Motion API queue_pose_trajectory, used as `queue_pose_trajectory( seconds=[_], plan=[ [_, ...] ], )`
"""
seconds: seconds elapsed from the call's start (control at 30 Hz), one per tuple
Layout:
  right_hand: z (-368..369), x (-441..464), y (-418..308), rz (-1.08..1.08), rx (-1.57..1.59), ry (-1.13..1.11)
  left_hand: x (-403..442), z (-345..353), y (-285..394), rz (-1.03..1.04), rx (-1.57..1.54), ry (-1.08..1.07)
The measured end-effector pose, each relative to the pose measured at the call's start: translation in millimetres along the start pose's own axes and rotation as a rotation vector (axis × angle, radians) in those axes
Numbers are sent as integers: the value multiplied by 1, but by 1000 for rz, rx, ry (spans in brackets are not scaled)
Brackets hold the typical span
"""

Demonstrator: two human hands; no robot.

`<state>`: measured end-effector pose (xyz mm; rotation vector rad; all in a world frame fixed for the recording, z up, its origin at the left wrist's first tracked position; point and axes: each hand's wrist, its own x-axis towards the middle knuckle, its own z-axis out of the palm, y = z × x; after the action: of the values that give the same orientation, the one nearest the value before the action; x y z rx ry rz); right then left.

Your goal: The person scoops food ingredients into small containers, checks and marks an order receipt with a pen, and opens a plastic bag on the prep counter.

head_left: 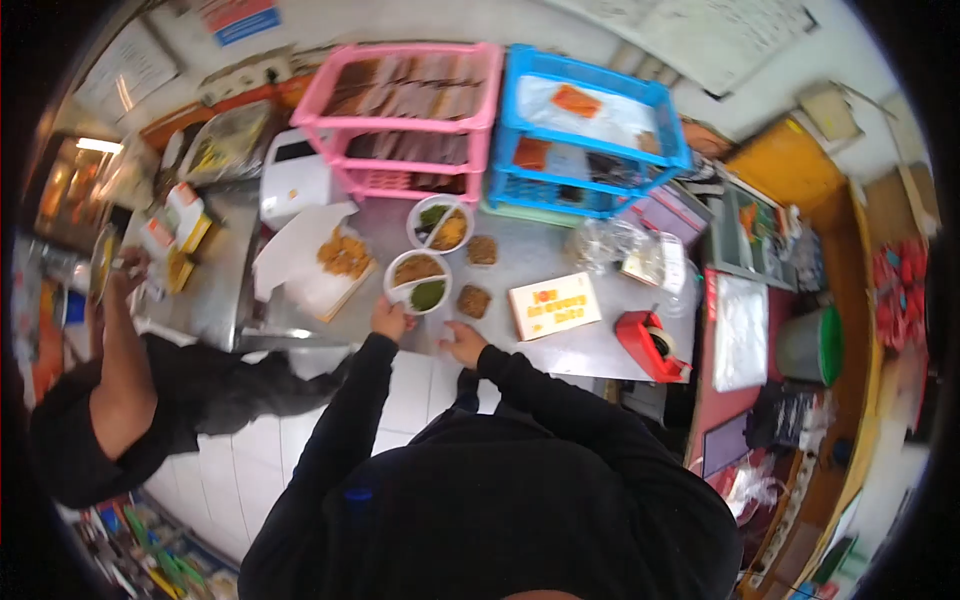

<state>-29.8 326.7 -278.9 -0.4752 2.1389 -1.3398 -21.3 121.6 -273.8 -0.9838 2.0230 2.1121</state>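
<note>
My left hand (393, 318) is at the lower left rim of a round white divided bowl (390, 291), its fingers closed on the edge. That bowl holds brown food on one side and green food on the other. A second divided bowl (413, 232), with green and orange-yellow food, stands just behind it. My right hand (463, 343) is at the table's front edge, fingers drawn together; a faint, clear something shows by the fingertips, too blurred to name. Near it sit two small tubs of brown bits, a nearer tub (473, 301) and a farther tub (482, 250).
Fried pieces (343, 254) lie on white paper (290, 262) at left. A printed box (555, 306) and red tape dispenser (652, 345) stand at right. Behind are a pink rack (398, 125) and blue rack (590, 135). Another person's arm (122, 370) is at far left.
</note>
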Motion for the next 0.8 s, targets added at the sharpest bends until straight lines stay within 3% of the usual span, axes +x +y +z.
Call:
queue_pose_trajectory(
  seconds=[0.07, 0.13, 0.17, 0.2, 0.23, 0.27, 0.33, 0.47, 0.6, 0.63, 0.8],
  plan=[
    [-46, -28, -28, -64, -110, -87, 3, -3, -6, -98, -119, -102],
    [-116, -51, -58, -98, -50, 14, -13, -3, 6, -133, -212, -73],
    [-168, -57, -68, -157, -105, 44, -9, -12, -3, -170, -30, 3],
    [-222, -55, -75, 110, 106, 23, -20, -17, 6, -161, -59, 31],
    [-268, -49, -60, -341, 164, 312, -22, -18, 6, -69, -90, 86],
    [-318, -58, -93, -244, -14, 575, -26, -20, 7, 26, -76, 101],
    [-424, -29, -68, -322, -130, 944, -64, 1, 60, 82, -55, 78],
    [-557, 30, -45, -159, -1068, 1211, -89, 49, 98, 153, -63, 5],
    [-617, 74, -21, 346, -1089, 733, -110, 122, 131, 191, -87, -86],
    [-624, 71, -24, 290, -1080, 589, -116, 140, 140, 200, -99, -111],
    [-636, 43, -46, -163, -1113, 661, -145, 200, 155, 294, -60, -164]
  ],
)
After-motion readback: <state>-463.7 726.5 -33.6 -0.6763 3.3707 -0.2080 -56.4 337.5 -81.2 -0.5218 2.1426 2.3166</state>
